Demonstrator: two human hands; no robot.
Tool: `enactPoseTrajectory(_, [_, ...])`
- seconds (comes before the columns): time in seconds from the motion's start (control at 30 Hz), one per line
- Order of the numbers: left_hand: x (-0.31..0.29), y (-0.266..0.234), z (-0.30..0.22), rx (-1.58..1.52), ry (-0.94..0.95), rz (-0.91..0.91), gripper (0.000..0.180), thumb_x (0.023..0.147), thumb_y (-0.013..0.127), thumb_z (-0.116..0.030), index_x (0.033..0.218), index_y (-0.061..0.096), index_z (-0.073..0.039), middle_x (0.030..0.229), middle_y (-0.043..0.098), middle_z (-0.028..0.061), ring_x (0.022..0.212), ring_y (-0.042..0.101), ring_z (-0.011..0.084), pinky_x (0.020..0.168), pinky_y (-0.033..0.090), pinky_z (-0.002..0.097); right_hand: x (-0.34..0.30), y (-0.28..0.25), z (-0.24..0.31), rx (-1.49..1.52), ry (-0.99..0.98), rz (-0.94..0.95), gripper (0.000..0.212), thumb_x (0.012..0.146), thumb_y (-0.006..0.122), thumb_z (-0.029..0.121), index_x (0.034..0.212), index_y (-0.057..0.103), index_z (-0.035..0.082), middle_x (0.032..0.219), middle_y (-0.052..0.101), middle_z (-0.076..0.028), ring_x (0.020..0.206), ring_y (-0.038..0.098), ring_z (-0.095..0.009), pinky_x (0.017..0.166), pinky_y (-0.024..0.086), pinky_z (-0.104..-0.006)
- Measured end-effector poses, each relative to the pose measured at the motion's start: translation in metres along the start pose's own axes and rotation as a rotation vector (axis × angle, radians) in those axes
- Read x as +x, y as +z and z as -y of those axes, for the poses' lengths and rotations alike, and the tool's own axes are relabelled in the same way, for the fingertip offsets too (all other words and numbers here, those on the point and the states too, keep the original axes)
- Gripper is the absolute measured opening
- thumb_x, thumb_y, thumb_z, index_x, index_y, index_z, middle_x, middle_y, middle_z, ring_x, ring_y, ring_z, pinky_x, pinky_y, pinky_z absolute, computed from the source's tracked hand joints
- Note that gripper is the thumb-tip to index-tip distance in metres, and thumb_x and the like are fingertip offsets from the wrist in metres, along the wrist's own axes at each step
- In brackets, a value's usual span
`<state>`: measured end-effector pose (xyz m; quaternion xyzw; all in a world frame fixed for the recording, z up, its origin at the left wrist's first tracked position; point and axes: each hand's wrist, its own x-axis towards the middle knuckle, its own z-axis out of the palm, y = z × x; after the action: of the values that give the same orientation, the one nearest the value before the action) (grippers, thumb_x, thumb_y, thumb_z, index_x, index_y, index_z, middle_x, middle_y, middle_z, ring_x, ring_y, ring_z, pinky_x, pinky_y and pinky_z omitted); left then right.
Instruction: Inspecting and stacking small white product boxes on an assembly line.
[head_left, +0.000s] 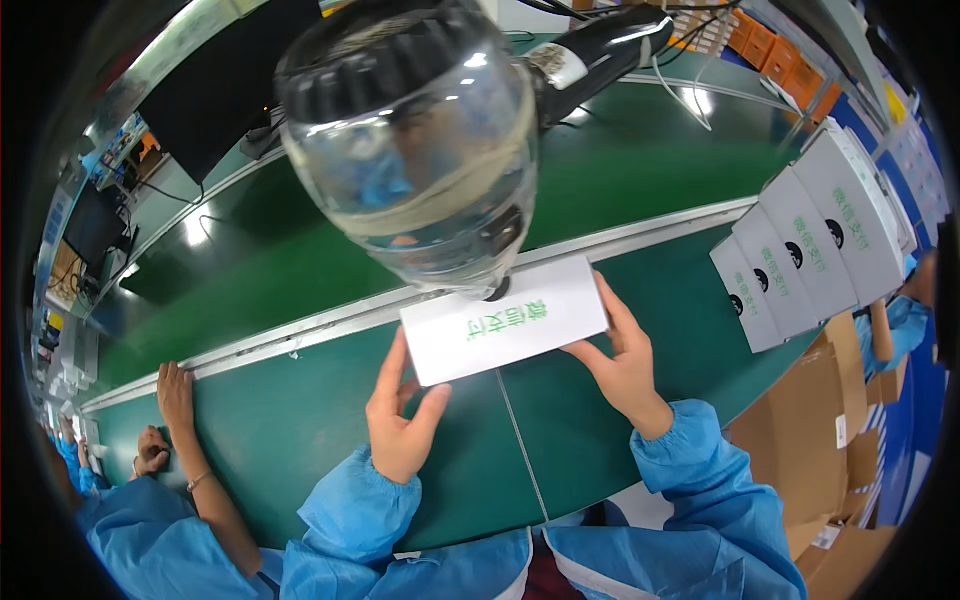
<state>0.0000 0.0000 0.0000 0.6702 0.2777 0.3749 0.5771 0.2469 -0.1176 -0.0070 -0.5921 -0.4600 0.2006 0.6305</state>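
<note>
A flat white box (480, 355) with green printing is held level between my two hands, above the green tabletop (570, 440). My left hand (400, 415) grips its left end, thumb at the near corner and fingers along the side. At the right end my right hand (622, 365) has its fingers on the side and its thumb at the near edge. Just over the box's far edge hangs a clear, rounded vessel (430, 175) with a black ribbed cap and a black arm. Its narrow lower end overlaps the box in view; I cannot tell whether they touch.
Several similar white boxes (790, 265) are stacked at the right. Brown cartons (785, 430) stand below them. A metal rail (640, 232) separates the tabletop from a green belt (620, 160). At left, a co-worker's hand (176, 400) rests near the rail. A dark monitor (225, 90) stands beyond.
</note>
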Motion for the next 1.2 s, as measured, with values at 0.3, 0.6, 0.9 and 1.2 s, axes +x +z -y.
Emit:
enactPoseTrajectory(0.3, [-0.059, 0.033, -0.026, 0.498, 0.723, 0.375, 0.056, 0.083, 0.070, -0.015, 0.135, 0.055, -0.001, 0.144, 0.052, 0.0196, 0.134, 0.050, 0.0331, 0.116, 0.037, 0.0448, -0.089, -0.023, 0.021, 0.027, 0.207, -0.085, 0.076, 0.088, 0.055, -0.009, 0.156, 0.022, -0.003, 0.156, 0.035, -0.017, 0.140, 0.041, -0.026, 0.115, 0.035, -0.0382])
enactPoseTrajectory(0.6, [-0.081, 0.050, 0.027, 0.307, 0.548, 0.872, 0.034, 0.091, 0.061, -0.014, 0.123, 0.064, -0.002, 0.126, 0.064, 0.0149, 0.117, 0.062, 0.0283, 0.101, 0.049, 0.0412, -0.053, 0.090, 0.036, 0.019, 0.067, 0.338, 0.088, 0.094, 0.068, 0.018, 0.158, 0.010, -0.003, 0.163, 0.019, -0.023, 0.151, 0.020, -0.030, 0.122, 0.018, -0.0389])
enactPoseTrajectory(0.9, [-0.053, 0.039, -0.005, 0.393, 0.362, 0.632, 0.021, 0.082, 0.073, -0.006, 0.103, 0.073, -0.002, 0.102, 0.073, 0.0140, 0.096, 0.069, 0.0320, 0.082, 0.055, 0.0384, -0.040, 0.064, 0.061, -0.013, -0.255, 0.244, 0.050, 0.094, 0.067, 0.015, 0.140, 0.053, 0.002, 0.150, 0.047, -0.017, 0.137, 0.047, -0.032, 0.113, 0.039, -0.0419])
enactPoseTrajectory(1.2, [-0.043, 0.054, -0.014, 0.251, 0.039, 0.530, 0.031, 0.080, 0.076, -0.002, 0.111, 0.070, 0.000, 0.115, 0.071, 0.0153, 0.104, 0.069, 0.0291, 0.090, 0.055, 0.0367, -0.050, -0.185, 0.128, -1.027, -0.654, -0.686, 0.067, 0.078, 0.079, 0.011, 0.140, 0.053, 0.004, 0.154, 0.038, -0.023, 0.141, 0.038, -0.044, 0.115, 0.030, -0.0508])
